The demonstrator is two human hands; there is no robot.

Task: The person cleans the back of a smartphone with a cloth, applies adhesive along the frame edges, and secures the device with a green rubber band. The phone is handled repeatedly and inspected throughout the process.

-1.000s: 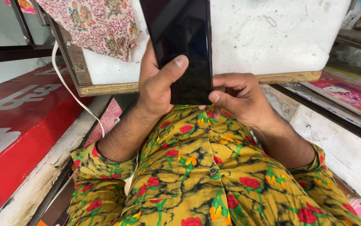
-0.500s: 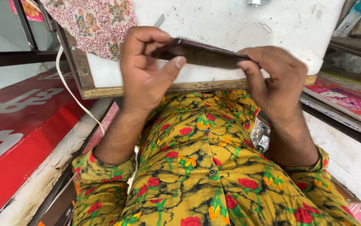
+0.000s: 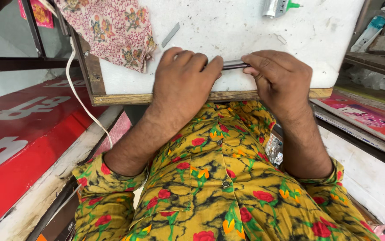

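A dark slim phone (image 3: 235,64) lies almost flat and edge-on just above the white work board (image 3: 228,31), with only a short strip of it showing between my hands. My left hand (image 3: 181,82) curls over its left part, fingers bent on top. Covering the phone's right part is my right hand (image 3: 277,76), knuckles up. Both hands rest near the board's wooden front edge (image 3: 125,98).
A floral cloth (image 3: 116,31) lies on the board's back left. A thin metal strip (image 3: 171,34) and a silvery tube with a green cap (image 3: 279,6) lie farther back. A white cable (image 3: 78,96) hangs at left over a red panel (image 3: 18,134).
The phone went from upright, screen toward me, to lying flat and low over the board. Both hands came down and forward with it and now cover most of it.
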